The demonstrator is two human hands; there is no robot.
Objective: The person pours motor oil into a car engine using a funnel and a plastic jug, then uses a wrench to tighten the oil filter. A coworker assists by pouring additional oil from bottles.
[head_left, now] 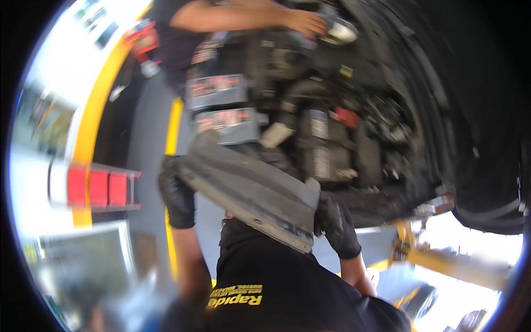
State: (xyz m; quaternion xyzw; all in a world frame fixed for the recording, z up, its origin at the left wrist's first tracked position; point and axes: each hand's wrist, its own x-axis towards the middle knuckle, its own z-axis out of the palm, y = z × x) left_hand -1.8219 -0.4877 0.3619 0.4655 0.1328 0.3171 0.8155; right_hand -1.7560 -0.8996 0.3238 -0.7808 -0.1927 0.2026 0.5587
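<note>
A long, dull grey-black plastic panel [249, 199] is held at waist height, slanting down from left to right in front of the open engine bay. My left hand [177, 191], in a black glove, is closed on its left end. My right hand [337, 224], also gloved in black, grips its right end. Just beyond the panel lie two grey cases with red markings [218, 91], an engine bay [298, 77] and a dark battery-like block [323, 157] with a red cap [347, 117].
A co-worker's arm [232, 16] reaches over the far side of the engine bay. A red seat or cart [97, 185] stands at left on the floor with yellow lines. The raised dark hood [464, 99] fills the right; yellow equipment [420, 257] is at lower right.
</note>
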